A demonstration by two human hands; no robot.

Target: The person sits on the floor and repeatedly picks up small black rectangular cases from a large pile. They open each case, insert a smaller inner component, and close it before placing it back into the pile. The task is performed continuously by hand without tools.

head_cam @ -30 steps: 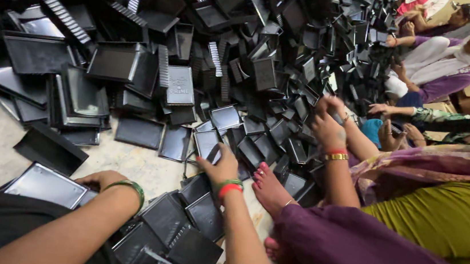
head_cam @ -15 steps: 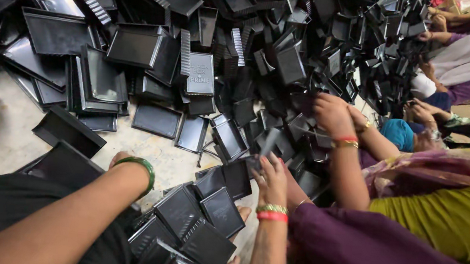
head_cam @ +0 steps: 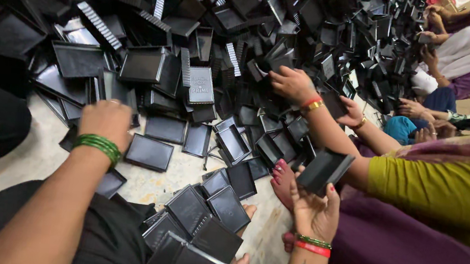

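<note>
A big heap of black plastic trays (head_cam: 205, 83) covers the floor ahead of me. My right hand (head_cam: 315, 210), wearing green and red bangles, is raised and grips one small black tray (head_cam: 326, 169) by its lower edge. My left hand (head_cam: 107, 118), with green bangles at the wrist, reaches to the near left edge of the heap. Its fingers curl down over upright trays (head_cam: 101, 87) and are hidden, so I cannot tell whether it grips one. Several nested trays (head_cam: 203, 221) lie in front of my lap.
A co-worker in a yellow-green sleeve (head_cam: 436, 186) reaches into the heap with one hand (head_cam: 292, 83); a foot with red nails (head_cam: 282, 179) rests beside my right hand. More people (head_cam: 467, 51) sit at the far right. Bare speckled floor (head_cam: 43, 154) shows at near left.
My right hand has pulled back from the heap and lifted a black tray. My left hand has moved forward from the floor near my lap to the edge of the heap.
</note>
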